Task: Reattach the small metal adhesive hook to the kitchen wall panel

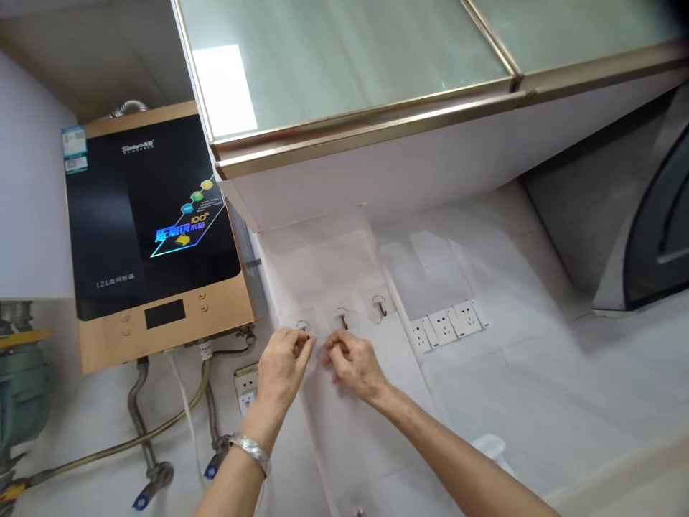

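My left hand (283, 366) reaches up to the white wall, its fingers pinched together just under the leftmost small metal hook (303, 326). My right hand (352, 365) is close beside it, fingers also pinched, below the middle hook (341, 317). What the fingertips hold is too small to make out; it may be a thin clear film on the wall. A third hook (381, 306) sits free to the right. A silver bracelet (250, 452) is on my left wrist.
A black and gold water heater (153, 237) hangs at the left with metal hoses (141, 413) and valves below. A wall cupboard with glass doors (344, 79) juts out above. White sockets (444, 324) sit right of the hooks; a range hood (654, 237) is far right.
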Demonstrator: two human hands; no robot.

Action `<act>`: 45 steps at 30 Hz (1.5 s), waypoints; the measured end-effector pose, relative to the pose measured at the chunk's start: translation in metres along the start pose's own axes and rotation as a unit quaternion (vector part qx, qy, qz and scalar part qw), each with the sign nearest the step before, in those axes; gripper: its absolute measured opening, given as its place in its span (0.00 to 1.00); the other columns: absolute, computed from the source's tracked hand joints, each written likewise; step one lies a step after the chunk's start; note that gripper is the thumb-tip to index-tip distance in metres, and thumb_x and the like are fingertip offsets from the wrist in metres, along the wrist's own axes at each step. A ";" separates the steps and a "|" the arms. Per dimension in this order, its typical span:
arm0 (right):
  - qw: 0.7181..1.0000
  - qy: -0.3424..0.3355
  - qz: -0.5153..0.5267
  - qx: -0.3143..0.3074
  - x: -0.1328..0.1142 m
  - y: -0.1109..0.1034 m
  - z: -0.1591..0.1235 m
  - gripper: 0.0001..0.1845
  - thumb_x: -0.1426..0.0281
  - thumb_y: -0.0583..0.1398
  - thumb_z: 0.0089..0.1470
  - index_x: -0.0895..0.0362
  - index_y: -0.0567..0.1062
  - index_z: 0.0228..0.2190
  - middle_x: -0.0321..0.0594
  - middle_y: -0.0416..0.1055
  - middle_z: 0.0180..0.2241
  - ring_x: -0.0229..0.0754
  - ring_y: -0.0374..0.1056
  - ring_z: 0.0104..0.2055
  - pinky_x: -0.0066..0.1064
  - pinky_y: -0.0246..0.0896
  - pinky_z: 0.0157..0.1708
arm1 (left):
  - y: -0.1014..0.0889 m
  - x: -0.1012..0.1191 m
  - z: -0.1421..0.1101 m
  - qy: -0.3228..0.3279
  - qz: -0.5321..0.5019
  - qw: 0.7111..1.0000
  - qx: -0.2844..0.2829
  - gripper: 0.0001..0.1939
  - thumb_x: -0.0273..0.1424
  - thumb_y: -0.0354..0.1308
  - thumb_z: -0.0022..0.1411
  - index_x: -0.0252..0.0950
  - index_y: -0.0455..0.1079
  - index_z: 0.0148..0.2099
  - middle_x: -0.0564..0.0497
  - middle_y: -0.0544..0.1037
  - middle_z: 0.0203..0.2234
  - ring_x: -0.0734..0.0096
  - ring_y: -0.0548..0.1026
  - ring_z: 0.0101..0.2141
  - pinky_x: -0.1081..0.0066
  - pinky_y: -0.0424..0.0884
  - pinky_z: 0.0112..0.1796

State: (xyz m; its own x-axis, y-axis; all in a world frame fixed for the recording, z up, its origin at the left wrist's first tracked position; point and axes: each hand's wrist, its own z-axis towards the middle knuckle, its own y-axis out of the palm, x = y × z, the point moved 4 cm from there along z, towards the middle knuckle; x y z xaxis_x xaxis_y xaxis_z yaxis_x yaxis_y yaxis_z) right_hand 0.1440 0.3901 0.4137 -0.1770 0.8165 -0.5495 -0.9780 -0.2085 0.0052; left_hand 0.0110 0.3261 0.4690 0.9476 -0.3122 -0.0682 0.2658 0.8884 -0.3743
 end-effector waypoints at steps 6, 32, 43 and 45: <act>0.994 -0.092 -0.061 0.018 0.026 -0.035 -0.016 0.05 0.70 0.51 0.55 0.54 0.67 0.31 0.28 0.69 0.19 0.34 0.63 0.13 0.24 0.55 0.16 | 0.004 0.002 -0.007 0.114 0.077 0.987 0.078 0.06 0.34 0.58 0.65 0.39 0.73 0.40 0.52 0.79 0.31 0.69 0.76 0.34 0.70 0.73 0.37; 0.939 -0.308 -0.142 0.064 0.037 -0.043 -0.027 0.09 0.78 0.50 0.54 0.55 0.67 0.31 0.26 0.58 0.20 0.30 0.52 0.19 0.24 0.49 0.22 | 0.008 0.014 0.003 -0.288 -0.295 0.909 0.063 0.24 0.51 0.61 0.55 0.35 0.78 0.40 0.57 0.70 0.23 0.86 0.58 0.14 0.78 0.56 0.14; 0.913 -0.356 -0.169 0.101 0.040 -0.042 -0.032 0.10 0.80 0.50 0.52 0.55 0.67 0.32 0.26 0.59 0.21 0.30 0.52 0.19 0.25 0.48 0.21 | 0.009 -0.002 -0.007 -0.306 -0.352 0.874 0.132 0.27 0.51 0.67 0.48 0.33 0.80 0.41 0.50 0.78 0.27 0.83 0.62 0.21 0.81 0.56 0.15; 0.908 -0.361 -0.180 0.109 0.041 -0.042 -0.032 0.11 0.81 0.50 0.52 0.55 0.67 0.32 0.27 0.60 0.21 0.30 0.54 0.19 0.25 0.49 0.21 | 0.012 0.003 -0.010 -0.305 -0.336 0.875 0.172 0.27 0.50 0.67 0.48 0.33 0.80 0.41 0.47 0.80 0.29 0.80 0.66 0.23 0.80 0.60 0.16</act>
State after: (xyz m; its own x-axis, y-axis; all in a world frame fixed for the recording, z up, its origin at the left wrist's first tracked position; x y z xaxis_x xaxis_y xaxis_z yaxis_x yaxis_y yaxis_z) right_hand 0.1814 0.4145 0.3641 0.2095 0.9673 0.1429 -0.9716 0.1894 0.1420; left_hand 0.0150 0.3325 0.4549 0.4477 -0.6580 0.6055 0.7374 0.6547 0.1662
